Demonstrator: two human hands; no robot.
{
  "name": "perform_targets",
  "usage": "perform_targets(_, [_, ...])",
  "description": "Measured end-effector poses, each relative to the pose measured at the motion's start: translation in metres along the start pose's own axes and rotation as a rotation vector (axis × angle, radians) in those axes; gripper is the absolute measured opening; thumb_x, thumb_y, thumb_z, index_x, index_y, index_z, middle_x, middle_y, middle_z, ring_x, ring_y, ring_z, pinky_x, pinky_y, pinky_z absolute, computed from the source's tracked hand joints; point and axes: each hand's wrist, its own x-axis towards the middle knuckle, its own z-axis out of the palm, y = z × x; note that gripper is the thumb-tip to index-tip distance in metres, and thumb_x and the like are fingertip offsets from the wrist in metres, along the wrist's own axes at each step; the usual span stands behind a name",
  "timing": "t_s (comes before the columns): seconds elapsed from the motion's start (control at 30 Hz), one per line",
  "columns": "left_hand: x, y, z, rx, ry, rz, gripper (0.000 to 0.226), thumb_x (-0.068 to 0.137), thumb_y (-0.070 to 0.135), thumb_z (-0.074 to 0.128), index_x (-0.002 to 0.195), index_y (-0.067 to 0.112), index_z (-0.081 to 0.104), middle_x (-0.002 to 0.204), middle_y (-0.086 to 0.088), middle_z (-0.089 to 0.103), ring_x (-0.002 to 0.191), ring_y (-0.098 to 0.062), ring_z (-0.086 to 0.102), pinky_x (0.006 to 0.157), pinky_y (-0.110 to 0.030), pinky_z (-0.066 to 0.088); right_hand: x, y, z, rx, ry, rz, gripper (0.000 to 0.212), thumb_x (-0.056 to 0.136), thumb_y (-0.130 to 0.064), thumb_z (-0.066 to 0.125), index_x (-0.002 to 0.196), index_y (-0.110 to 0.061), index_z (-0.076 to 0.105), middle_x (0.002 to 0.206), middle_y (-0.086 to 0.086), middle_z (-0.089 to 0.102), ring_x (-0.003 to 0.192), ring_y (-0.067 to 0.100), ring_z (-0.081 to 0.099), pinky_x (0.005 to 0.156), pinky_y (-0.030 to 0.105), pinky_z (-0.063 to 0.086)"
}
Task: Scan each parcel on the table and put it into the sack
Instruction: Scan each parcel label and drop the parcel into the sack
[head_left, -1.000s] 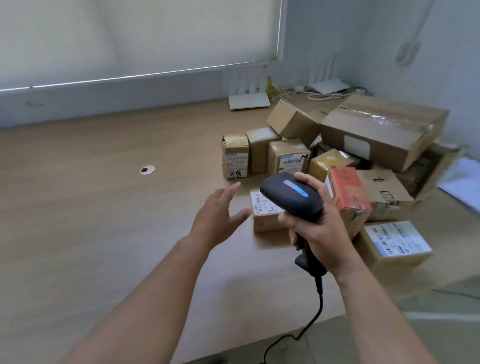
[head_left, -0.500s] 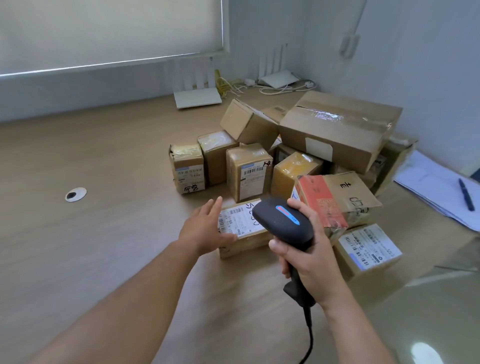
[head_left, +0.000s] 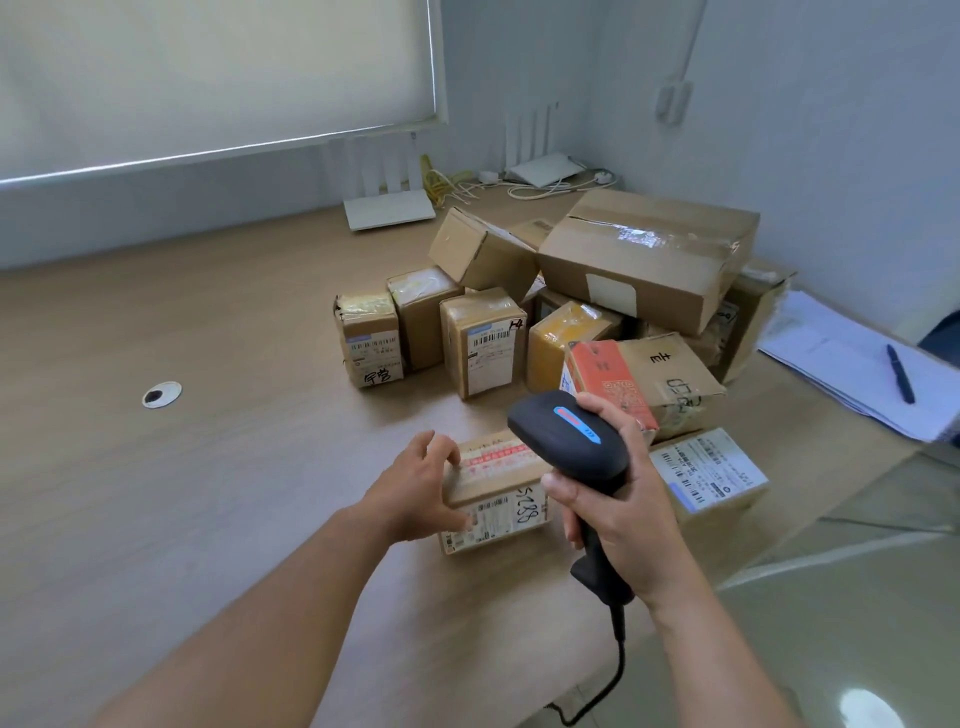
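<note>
My left hand (head_left: 415, 491) grips a small brown parcel (head_left: 498, 491) by its left end, thumb on the labelled front face, fingers over the top. The parcel stands tipped on the wooden table (head_left: 208, 467), its barcode label marked "5128" facing me. My right hand (head_left: 618, 512) holds a black barcode scanner (head_left: 569, 441) by the handle, its head just right of and above that parcel. Behind lie several more cardboard parcels, among them a red-labelled one (head_left: 608, 379), a flat one with a white label (head_left: 709, 475) and a large box (head_left: 649, 254). No sack is in view.
Two white routers (head_left: 389, 210) with cables sit at the back by the wall. Papers with a pen (head_left: 898, 371) lie at the right. A round cable grommet (head_left: 162, 395) is set in the table at the left. The scanner's cable (head_left: 615, 670) hangs off the front edge.
My left hand went from reaching open to gripping the small parcel and tipping it up, so its label now faces me. The view has drifted left; the scanner stays beside the parcel.
</note>
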Motion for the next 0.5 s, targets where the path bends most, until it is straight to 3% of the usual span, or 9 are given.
perform_targets(0.07, [-0.006, -0.003, 0.0, -0.104, -0.076, -0.014, 0.07, 0.073, 0.026, 0.077, 0.125, 0.035, 0.031, 0.142, 0.001, 0.026, 0.114, -0.018, 0.041, 0.086, -0.026, 0.05, -0.004, -0.002, -0.003, 0.008, -0.009, -0.001, 0.067, 0.083, 0.004, 0.071, 0.125, -0.044, 0.051, 0.11, 0.012, 0.056, 0.05, 0.024, 0.052, 0.048, 0.034, 0.049])
perform_targets(0.13, [-0.01, -0.007, 0.001, -0.19, -0.073, -0.034, 0.079, 0.074, 0.023, 0.076, 0.136, 0.038, 0.029, 0.14, 0.001, 0.025, 0.113, -0.018, 0.041, 0.086, -0.027, 0.052, -0.008, -0.002, -0.005, 0.028, -0.003, -0.006, 0.067, 0.082, 0.004, 0.073, 0.126, -0.042, 0.052, 0.105, 0.009, 0.059, 0.048, 0.025, 0.05, 0.047, 0.036, 0.047])
perform_targets(0.27, [-0.016, -0.014, -0.011, -0.456, 0.087, -0.11, 0.071, 0.078, 0.024, 0.077, 0.14, 0.027, 0.042, 0.134, -0.004, 0.033, 0.116, -0.021, 0.045, 0.098, -0.036, 0.048, -0.015, -0.005, -0.002, 0.069, -0.016, -0.005, 0.066, 0.073, -0.007, 0.075, 0.126, -0.04, 0.053, 0.094, -0.005, 0.066, 0.047, 0.026, 0.048, 0.045, 0.033, 0.045])
perform_targets(0.4, [-0.022, -0.015, -0.038, -0.664, 0.238, -0.071, 0.063, 0.08, 0.021, 0.076, 0.137, 0.015, 0.049, 0.121, -0.006, 0.059, 0.107, -0.02, 0.059, 0.087, -0.031, 0.051, -0.019, -0.013, 0.002, 0.086, -0.032, -0.008, 0.066, 0.072, -0.008, 0.075, 0.127, -0.036, 0.052, 0.096, -0.01, 0.067, 0.046, 0.027, 0.048, 0.045, 0.034, 0.044])
perform_targets(0.5, [-0.028, -0.013, -0.059, -0.754, 0.334, -0.082, 0.062, 0.08, 0.022, 0.074, 0.137, 0.016, 0.049, 0.121, -0.006, 0.059, 0.112, -0.025, 0.057, 0.098, -0.043, 0.049, -0.019, -0.017, 0.009, 0.1, -0.053, -0.016, 0.066, 0.072, -0.006, 0.074, 0.124, -0.041, 0.054, 0.093, -0.007, 0.068, 0.047, 0.027, 0.049, 0.044, 0.033, 0.044])
